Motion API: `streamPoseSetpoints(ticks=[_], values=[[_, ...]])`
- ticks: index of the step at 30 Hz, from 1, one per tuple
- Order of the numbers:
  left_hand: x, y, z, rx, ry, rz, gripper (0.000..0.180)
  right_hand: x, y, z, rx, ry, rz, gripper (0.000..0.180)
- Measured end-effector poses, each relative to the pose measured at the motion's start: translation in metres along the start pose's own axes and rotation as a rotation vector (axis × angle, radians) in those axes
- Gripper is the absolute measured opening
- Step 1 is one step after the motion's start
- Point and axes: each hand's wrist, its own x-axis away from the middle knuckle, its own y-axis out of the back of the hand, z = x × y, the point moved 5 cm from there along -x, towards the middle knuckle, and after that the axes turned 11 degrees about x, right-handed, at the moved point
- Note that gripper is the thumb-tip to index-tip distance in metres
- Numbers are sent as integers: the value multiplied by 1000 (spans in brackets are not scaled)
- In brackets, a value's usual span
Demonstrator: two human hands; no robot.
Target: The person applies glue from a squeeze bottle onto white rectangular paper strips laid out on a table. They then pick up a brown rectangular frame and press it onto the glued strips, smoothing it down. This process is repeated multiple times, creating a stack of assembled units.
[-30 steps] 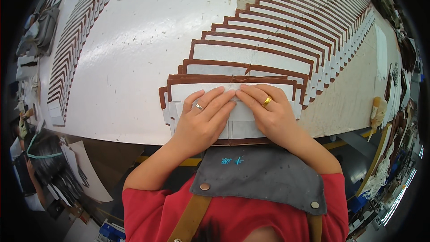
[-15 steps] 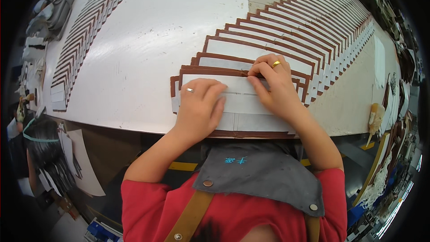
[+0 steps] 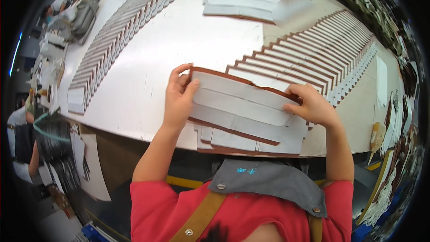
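Note:
Between both hands a flat white-lined panel with brown edges [image 3: 242,103] is held up, tilted, above the near edge of the table. My left hand [image 3: 178,101] pinches its left end, thumb on the white face and fingers behind. At the upper right corner my right hand [image 3: 316,105] grips it the same way. Underneath, more brown-edged panels [image 3: 242,144] lie on the table, partly hidden by the held one. Just beyond it begins a long overlapping row of similar panels [image 3: 295,58], fanning away to the far right.
Another overlapping row [image 3: 121,40] runs along the left side of the white table [image 3: 179,31]. A further group of panels [image 3: 239,3] lies at the far side. A yellowish nozzle bottle [image 3: 377,136] is at the right edge. Another person [image 3: 22,145] is at far left.
The panel has come up off the pile and is now tilted in both hands. My left hand has shifted to its left end, my right hand to its right corner. The view has turned slightly.

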Motion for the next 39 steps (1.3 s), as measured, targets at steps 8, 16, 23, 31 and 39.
streamPoseSetpoints(ticks=[8, 16, 23, 31, 39], values=[[-123, 2, -28, -134, -246, -39, 34, -83, 69, -53, -571, 25, -408, 15], [-268, -13, -1, -478, -359, -28, 39, -200, 109, -123, -542, -91, -737, 20], [-284, -10, 18, -769, -352, -124, 42, -206, 104, -112, -315, -155, -859, 32], [-280, -17, 12, -823, -427, -82, 41, -208, 104, -111, -220, -170, -877, 29], [-276, -31, 9, -1244, -589, -38, 37, -209, 99, -101, 173, -73, -996, 10]])
